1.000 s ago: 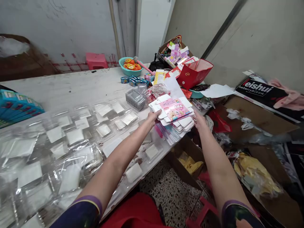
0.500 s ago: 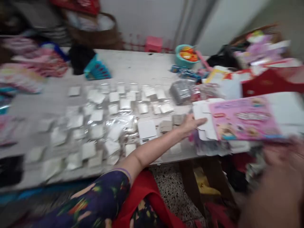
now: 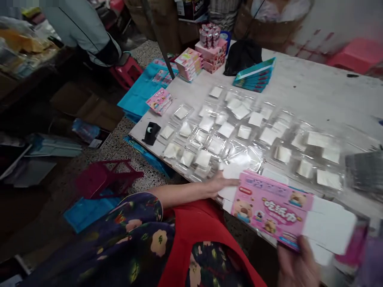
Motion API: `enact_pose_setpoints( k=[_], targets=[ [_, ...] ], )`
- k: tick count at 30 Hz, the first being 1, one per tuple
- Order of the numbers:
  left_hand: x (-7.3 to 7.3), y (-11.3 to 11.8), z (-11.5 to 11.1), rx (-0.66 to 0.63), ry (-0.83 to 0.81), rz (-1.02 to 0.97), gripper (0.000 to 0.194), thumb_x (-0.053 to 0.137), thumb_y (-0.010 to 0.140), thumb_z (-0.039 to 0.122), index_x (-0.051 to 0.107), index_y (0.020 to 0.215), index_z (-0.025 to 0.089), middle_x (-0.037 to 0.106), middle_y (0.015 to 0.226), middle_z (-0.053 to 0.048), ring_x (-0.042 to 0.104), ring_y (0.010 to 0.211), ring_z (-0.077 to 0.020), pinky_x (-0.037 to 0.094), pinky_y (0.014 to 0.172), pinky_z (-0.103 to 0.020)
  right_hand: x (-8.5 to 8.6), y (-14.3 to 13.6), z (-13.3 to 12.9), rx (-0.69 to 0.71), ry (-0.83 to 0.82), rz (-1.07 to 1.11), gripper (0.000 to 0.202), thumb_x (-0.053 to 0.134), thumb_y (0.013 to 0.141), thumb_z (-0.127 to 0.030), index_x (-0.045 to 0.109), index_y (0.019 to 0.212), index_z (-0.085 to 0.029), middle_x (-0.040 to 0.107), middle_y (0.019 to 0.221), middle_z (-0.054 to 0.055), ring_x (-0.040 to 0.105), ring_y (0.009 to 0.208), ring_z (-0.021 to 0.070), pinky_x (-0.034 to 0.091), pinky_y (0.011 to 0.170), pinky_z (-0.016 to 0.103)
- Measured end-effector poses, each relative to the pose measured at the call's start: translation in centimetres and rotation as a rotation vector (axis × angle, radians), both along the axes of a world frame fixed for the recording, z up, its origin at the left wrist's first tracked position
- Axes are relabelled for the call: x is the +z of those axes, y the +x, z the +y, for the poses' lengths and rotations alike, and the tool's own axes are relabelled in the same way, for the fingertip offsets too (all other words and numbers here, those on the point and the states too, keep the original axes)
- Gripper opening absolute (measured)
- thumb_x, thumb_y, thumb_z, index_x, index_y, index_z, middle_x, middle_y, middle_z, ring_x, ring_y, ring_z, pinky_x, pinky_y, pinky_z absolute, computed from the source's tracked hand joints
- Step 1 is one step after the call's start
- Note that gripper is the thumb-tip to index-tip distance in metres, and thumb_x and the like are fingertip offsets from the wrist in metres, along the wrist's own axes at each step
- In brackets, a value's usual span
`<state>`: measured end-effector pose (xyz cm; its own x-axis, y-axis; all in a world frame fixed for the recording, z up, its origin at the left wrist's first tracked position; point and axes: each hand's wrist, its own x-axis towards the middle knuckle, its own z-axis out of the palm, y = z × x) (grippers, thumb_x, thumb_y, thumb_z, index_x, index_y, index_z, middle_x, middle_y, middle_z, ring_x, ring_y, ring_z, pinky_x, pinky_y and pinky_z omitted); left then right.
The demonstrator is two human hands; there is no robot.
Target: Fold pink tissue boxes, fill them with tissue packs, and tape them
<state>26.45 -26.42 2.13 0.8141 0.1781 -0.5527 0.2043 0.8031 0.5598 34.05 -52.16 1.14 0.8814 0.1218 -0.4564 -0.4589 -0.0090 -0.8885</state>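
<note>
A pink printed cardboard box (image 3: 271,211) with white end flaps unfolded lies tilted over the table's front edge. My left hand (image 3: 220,185) grips its white flap at the left end, thumb side partly hidden. At the lower right, my right hand (image 3: 299,261) holds the box's bottom edge, thumb on the printed face and the other fingers beneath. Just beyond the box, many clear plastic packets with white squares (image 3: 226,129) cover the table (image 3: 302,85).
Teal folded cards (image 3: 254,75) and a black bag (image 3: 243,56) lie at the back. Stacked pink boxes (image 3: 189,63) stand at the far left corner. A black object (image 3: 151,133) sits on the left edge. A magenta stool (image 3: 104,179) is on the floor; another person (image 3: 86,30) is beyond.
My view has swung left, showing the floor and the table's left end. The pink box has come nearer my body, and my right hand now grips its lower edge clearly.
</note>
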Motion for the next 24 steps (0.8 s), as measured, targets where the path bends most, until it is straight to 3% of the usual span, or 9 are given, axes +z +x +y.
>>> enact_pose_setpoints(
  k=[3, 6, 10, 13, 18, 21, 24],
  targets=[
    [-0.7, -5.5, 4.6, 0.090, 0.089, 0.116, 0.058, 0.087, 0.054, 0.036, 0.069, 0.103, 0.010, 0.074, 0.100, -0.014, 0.070, 0.082, -0.0236, 0.056, 0.077, -0.035, -1.7, -5.1, 5.8, -0.063, 0.053, 0.138, 0.059, 0.069, 0.070, -0.038, 0.058, 0.126, -0.028, 0.063, 0.128, 0.005, 0.058, 0.121, 0.0286, 0.043, 0.107, 0.056],
    [-1.5, -9.8, 7.7, 0.115, 0.114, 0.204, 0.055, 0.086, 0.057, 0.032, 0.068, 0.105, 0.012, 0.074, 0.100, -0.011, 0.071, 0.085, -0.0232, 0.056, 0.081, -0.034, -3.6, -9.8, 10.2, -0.131, 0.173, 0.280, 0.062, 0.075, 0.064, -0.032, 0.059, 0.123, -0.025, 0.067, 0.122, 0.004, 0.064, 0.113, 0.0264, 0.047, 0.103, 0.051],
    [-2.6, -12.6, 9.8, 0.020, 0.131, 0.312, 0.059, 0.083, 0.063, 0.029, 0.063, 0.116, 0.015, 0.073, 0.106, -0.011, 0.071, 0.089, -0.0243, 0.057, 0.079, -0.034, -6.4, -13.9, 12.3, -0.253, 0.349, 0.403, 0.049, 0.079, 0.064, -0.022, 0.065, 0.111, -0.022, 0.073, 0.109, 0.003, 0.068, 0.104, 0.0225, 0.055, 0.095, 0.039],
    [-3.6, -12.1, 8.5, -0.125, 0.104, 0.306, 0.057, 0.083, 0.062, 0.029, 0.064, 0.114, 0.015, 0.073, 0.107, -0.011, 0.071, 0.088, -0.0249, 0.057, 0.078, -0.034, -7.6, -15.8, 10.1, -0.447, 0.412, 0.430, 0.044, 0.079, 0.063, -0.014, 0.067, 0.105, -0.021, 0.075, 0.103, 0.002, 0.070, 0.099, 0.0206, 0.057, 0.091, 0.035],
    [-5.7, -8.3, 1.6, -0.379, 0.038, 0.283, 0.055, 0.087, 0.051, 0.025, 0.069, 0.100, 0.011, 0.074, 0.103, -0.013, 0.070, 0.086, -0.0265, 0.055, 0.081, -0.037, -7.5, -16.6, 2.0, -0.658, 0.320, 0.399, 0.045, 0.081, 0.058, -0.013, 0.068, 0.100, -0.023, 0.075, 0.100, 0.001, 0.070, 0.099, 0.0212, 0.057, 0.091, 0.038],
    [-5.7, -6.2, -2.4, -0.412, 0.007, 0.279, 0.055, 0.088, 0.047, 0.024, 0.070, 0.097, 0.012, 0.074, 0.099, -0.013, 0.070, 0.088, -0.0269, 0.053, 0.085, -0.039, -6.4, -15.6, -2.5, -0.645, 0.236, 0.387, 0.050, 0.082, 0.057, -0.021, 0.067, 0.104, -0.023, 0.074, 0.105, 0.002, 0.067, 0.106, 0.0233, 0.054, 0.096, 0.042],
    [-4.8, -4.8, -4.6, -0.362, -0.031, 0.192, 0.055, 0.088, 0.050, 0.027, 0.070, 0.099, 0.012, 0.074, 0.100, -0.013, 0.069, 0.089, -0.0255, 0.052, 0.084, -0.037, -5.2, -13.2, -4.8, -0.540, 0.135, 0.316, 0.057, 0.080, 0.061, -0.028, 0.063, 0.115, -0.023, 0.070, 0.117, 0.003, 0.063, 0.115, 0.0237, 0.051, 0.100, 0.044]
  ],
)
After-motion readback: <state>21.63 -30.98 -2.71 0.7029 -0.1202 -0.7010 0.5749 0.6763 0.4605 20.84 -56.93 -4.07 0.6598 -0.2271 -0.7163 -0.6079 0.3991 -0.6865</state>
